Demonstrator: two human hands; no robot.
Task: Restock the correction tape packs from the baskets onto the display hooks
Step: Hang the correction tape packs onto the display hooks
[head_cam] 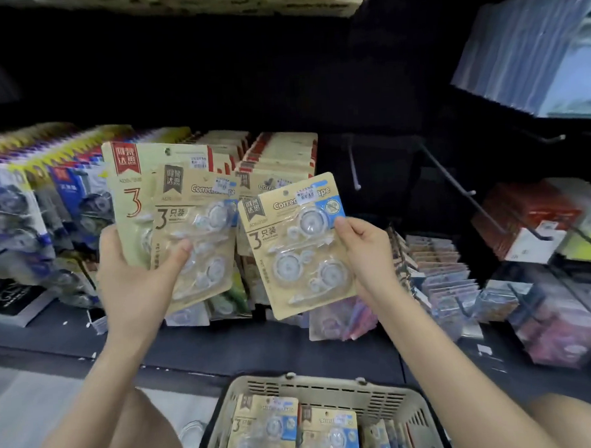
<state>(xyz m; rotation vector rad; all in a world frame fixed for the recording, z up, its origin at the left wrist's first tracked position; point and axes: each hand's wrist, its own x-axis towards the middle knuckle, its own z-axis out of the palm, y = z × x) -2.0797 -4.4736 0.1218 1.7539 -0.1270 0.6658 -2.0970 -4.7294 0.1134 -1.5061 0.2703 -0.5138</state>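
Note:
My left hand grips a small stack of kraft-card correction tape packs, thumb across the front one. To its right, my right hand pinches a single correction tape pack by its right edge, tilted, in front of the display. Behind both, rows of the same hanging packs fill the hooks. A beige basket at the bottom centre holds several more packs. Bare black display hooks jut out to the right of the held pack.
Blue-carded packs hang at the left. Smaller packets and red boxes crowd the right hooks. A dark shelf ledge runs under the display. My knees flank the basket.

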